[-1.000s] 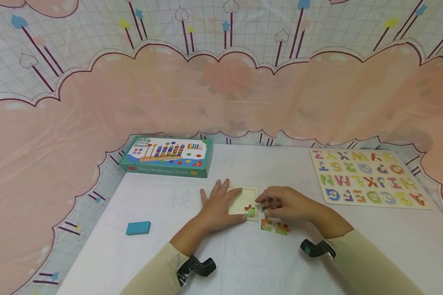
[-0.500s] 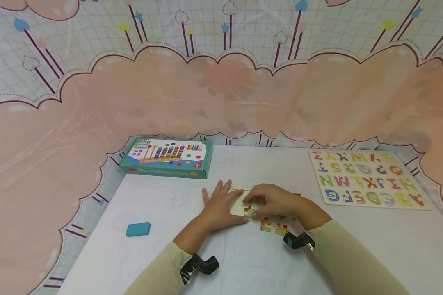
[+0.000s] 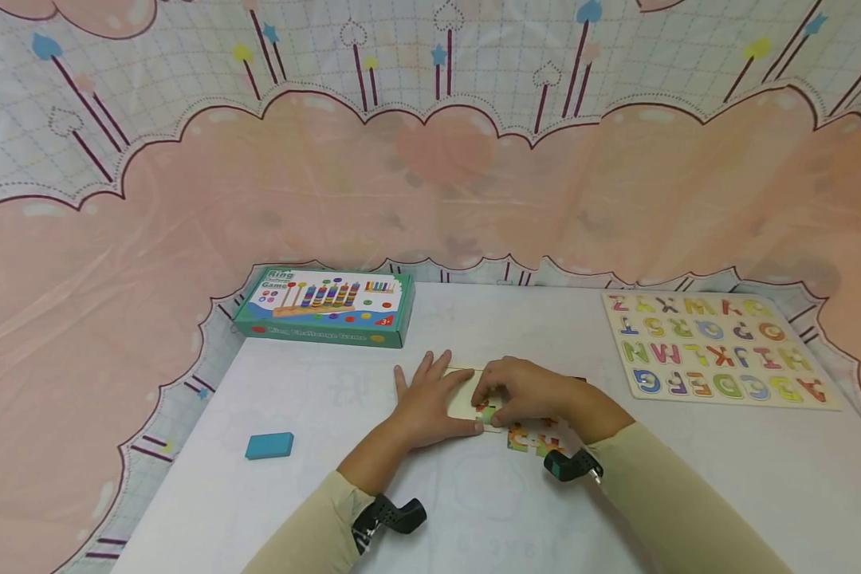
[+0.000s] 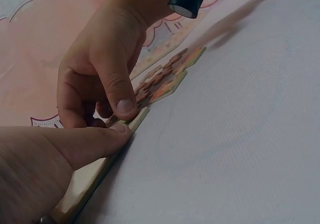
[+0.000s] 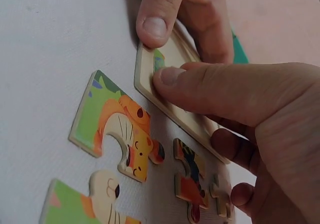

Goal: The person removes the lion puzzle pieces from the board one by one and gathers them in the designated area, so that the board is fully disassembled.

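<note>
My left hand [image 3: 422, 406] lies with spread fingers over a shallow wooden puzzle tray [image 3: 461, 408], its thumb pressing the near rim. In the tray's near right corner sits a green puzzle piece [image 3: 485, 414], partly covered. The right hand [image 3: 534, 395] bends over that corner, thumb and curled fingers pinching at the piece; in the right wrist view the thumb [image 5: 172, 79] rests against its green edge. Just right of the tray lie several loose puzzle pieces [image 3: 518, 438], one showing an orange tiger face [image 5: 137, 156]. The right hand hides some of them.
A green Ring Challenge Game box [image 3: 326, 311] stands at the back left. A wooden alphabet board [image 3: 721, 351] lies at the back right. Near the left side of the white table [image 3: 473, 510] is a blue block [image 3: 269, 446].
The right hand has moved left from above the loose pieces to the tray's near right corner, and its fingers have curled further. My left hand has stayed on the tray.
</note>
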Demonstrator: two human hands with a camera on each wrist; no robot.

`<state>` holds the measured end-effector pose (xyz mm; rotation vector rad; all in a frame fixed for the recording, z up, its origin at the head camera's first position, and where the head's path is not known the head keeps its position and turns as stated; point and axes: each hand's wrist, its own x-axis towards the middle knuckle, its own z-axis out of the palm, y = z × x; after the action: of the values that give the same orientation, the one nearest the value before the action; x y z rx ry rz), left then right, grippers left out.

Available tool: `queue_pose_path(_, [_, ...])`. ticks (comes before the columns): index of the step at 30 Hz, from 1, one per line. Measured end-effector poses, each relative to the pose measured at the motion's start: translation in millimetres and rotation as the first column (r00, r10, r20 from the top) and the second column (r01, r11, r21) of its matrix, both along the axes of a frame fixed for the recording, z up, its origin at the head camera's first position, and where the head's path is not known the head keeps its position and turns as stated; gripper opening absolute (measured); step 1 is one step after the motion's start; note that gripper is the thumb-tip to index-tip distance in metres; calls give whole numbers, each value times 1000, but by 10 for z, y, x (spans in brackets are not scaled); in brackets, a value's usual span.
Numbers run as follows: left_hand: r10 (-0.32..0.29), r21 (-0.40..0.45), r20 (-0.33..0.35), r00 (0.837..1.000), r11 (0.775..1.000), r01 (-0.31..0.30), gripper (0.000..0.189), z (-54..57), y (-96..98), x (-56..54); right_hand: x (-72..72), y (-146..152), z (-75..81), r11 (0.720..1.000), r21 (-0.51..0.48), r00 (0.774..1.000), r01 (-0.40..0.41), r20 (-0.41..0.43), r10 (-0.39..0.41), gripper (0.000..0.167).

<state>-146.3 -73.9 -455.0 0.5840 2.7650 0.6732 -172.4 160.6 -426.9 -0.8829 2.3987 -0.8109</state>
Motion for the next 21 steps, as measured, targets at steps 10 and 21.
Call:
queue_pose_path(10, [4,26,7,1000,1000,-4,88,42,4,18,8,-19,-1,999,-28,999,22,42,-21,33])
queue_pose_path(21, [4,22,-1,1000,1000,-4,87,15,7,15,18,-1,-11,990,-127,991,52,132,-35,23])
